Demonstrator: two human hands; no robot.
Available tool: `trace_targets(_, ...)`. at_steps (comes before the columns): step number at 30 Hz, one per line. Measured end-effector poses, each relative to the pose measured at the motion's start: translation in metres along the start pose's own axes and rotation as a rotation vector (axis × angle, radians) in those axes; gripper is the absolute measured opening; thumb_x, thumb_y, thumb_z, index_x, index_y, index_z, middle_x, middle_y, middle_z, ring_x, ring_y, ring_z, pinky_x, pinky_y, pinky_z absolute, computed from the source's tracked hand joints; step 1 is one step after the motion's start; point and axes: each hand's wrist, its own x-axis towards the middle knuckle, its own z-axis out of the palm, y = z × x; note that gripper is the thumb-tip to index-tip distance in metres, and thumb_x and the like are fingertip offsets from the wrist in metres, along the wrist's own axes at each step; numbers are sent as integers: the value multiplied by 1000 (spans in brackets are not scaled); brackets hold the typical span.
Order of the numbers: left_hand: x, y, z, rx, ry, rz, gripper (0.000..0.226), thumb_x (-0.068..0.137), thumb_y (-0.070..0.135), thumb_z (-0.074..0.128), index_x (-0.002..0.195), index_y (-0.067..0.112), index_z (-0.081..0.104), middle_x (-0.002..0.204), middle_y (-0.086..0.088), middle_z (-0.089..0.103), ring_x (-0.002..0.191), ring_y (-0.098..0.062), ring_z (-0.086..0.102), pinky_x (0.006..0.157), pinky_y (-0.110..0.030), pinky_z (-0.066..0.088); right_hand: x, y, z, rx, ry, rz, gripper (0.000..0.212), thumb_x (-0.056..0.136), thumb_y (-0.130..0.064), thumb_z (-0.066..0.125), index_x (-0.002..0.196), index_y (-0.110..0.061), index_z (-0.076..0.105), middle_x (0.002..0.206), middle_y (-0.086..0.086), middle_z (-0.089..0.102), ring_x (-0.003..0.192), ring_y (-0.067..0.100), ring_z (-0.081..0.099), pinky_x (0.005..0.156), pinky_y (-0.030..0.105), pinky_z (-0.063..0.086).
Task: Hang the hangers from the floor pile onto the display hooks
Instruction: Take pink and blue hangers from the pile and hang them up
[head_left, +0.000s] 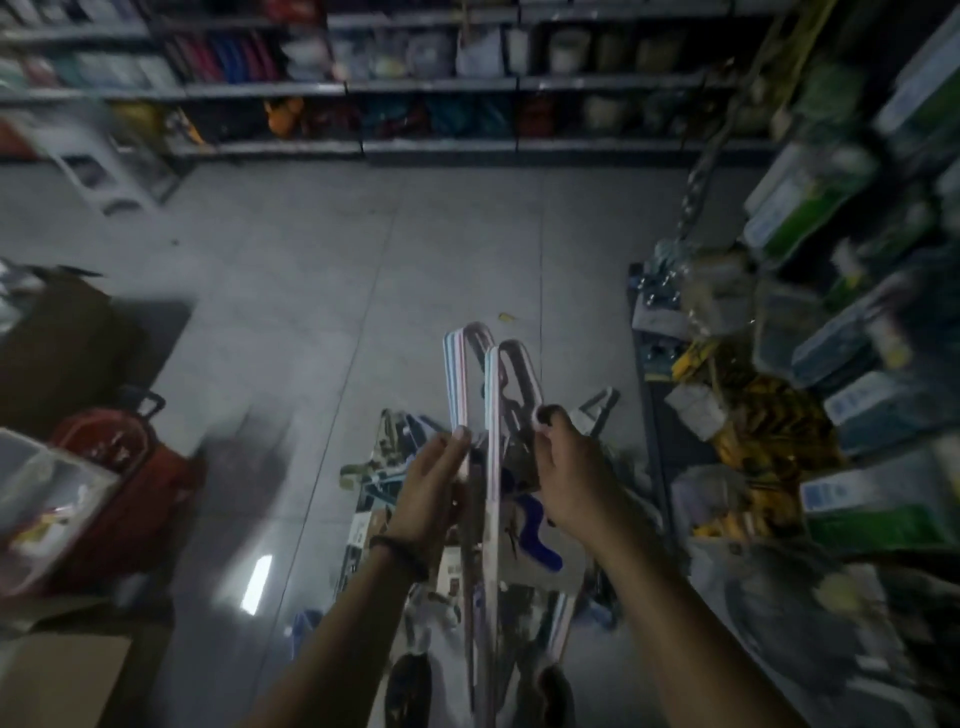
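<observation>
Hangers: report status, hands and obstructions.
Left hand and right hand both gripping hanger bundles, raised over floor pile. None hung yet. Nothing blocking.

Grey tiled floor (322, 270), glossy enough to throw back a bright streak of light near the bottom left. Messy pile of hangers (387, 499) and packaging dumped right in the middle of it, partly hidden behind the arms. Red bag (130, 483) sitting on the tiles at the left, dark brown bag (57, 353) just behind it. Cardboard box (62, 680) in the bottom left corner. White plastic stool (104, 166) standing farther back on the left. Small yellowish scrap (506, 316) lying alone mid-floor. Packaged goods (727, 447) heaped along the right edge, all blurry.
</observation>
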Motion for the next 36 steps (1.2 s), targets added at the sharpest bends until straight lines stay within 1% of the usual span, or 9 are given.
trace_targets(6,-28,60,29,157,-12,272,24,108,32,52,107,12,64,72,8,72,64,-8,70,59,-21,56,-43,-54,-40,-96,207,-79,16,108,-44,38,110,-29,33,80,-8,59,66,10,62,50,23,46)
trace_targets(9,-32,76,33,251,-30,369,23,109,35,50,107,14,59,77,5,69,62,0,65,59,-18,53,-68,-77,-53,-180,393,-60,14,110,-39,37,108,-25,39,71,-12,48,61,12,55,47,21,32)
trace_targets(13,-32,95,37,374,-53,537,18,109,32,49,101,19,56,79,-2,66,68,-8,66,60,-25,51,-106,-101,-81,-151,613,30,14,109,-44,36,105,-32,40,73,-8,57,60,9,58,47,32,45)
trace_targets(19,-43,119,62,560,-394,756,24,110,38,43,114,27,63,82,-2,69,63,-14,60,63,-40,52,-178,-113,-136,-315,787,179,14,110,-41,42,116,-28,44,74,6,59,59,22,58,48,42,51)
trace_targets(23,-68,142,90,582,-614,968,22,107,27,53,108,22,74,73,13,71,69,3,66,61,-13,48,-254,-113,-159,-361,902,306,15,108,-41,46,115,-27,45,76,8,61,59,26,60,44,40,48)
trace_targets(26,-106,150,117,420,-897,896,18,102,11,65,93,19,78,71,27,73,71,16,65,67,-4,45,-317,-108,-168,-296,1031,388,26,106,-45,46,116,-22,54,82,2,64,73,28,65,62,34,48)
trace_targets(29,-160,155,145,254,-1156,873,18,92,59,69,103,48,79,101,26,78,95,8,72,81,-12,53,-376,-104,-172,-142,1146,444,33,107,-37,48,127,-14,60,104,11,70,96,35,66,72,21,45)
trace_targets(32,-215,151,176,287,-1327,895,39,82,83,58,111,62,72,114,39,70,107,12,67,89,-12,53,-437,-103,-173,-152,1240,523,25,107,-37,48,117,-17,60,93,5,64,82,23,63,63,9,39)
trace_targets(36,-302,136,218,202,-1443,788,65,70,84,67,114,36,73,99,24,78,92,0,74,80,-29,59,-517,-102,-173,-468,1298,636,11,107,-32,49,114,-23,50,81,1,68,57,17,59,51,25,40)
